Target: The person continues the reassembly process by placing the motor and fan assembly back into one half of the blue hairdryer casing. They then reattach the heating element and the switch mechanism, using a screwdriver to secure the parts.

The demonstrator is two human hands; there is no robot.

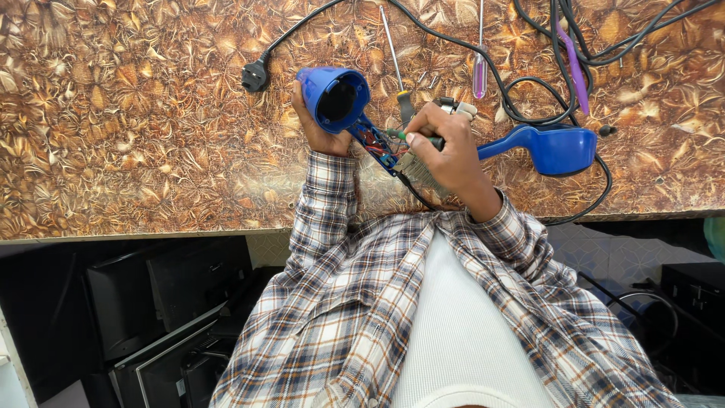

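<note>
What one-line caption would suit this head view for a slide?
Left hand grips an opened blue dryer shell while the right hand works a tool inside.

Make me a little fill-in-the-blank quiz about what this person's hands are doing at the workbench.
1. The left hand holds the opened half of a ____ hair dryer shell.
2. The right hand works a tool with a ____ tip into the wiring.
3. The other shell half lies on the bench to the person's ____.
4. A black ____ lies beyond the left hand.

Missing words: blue; green; right; plug
</note>
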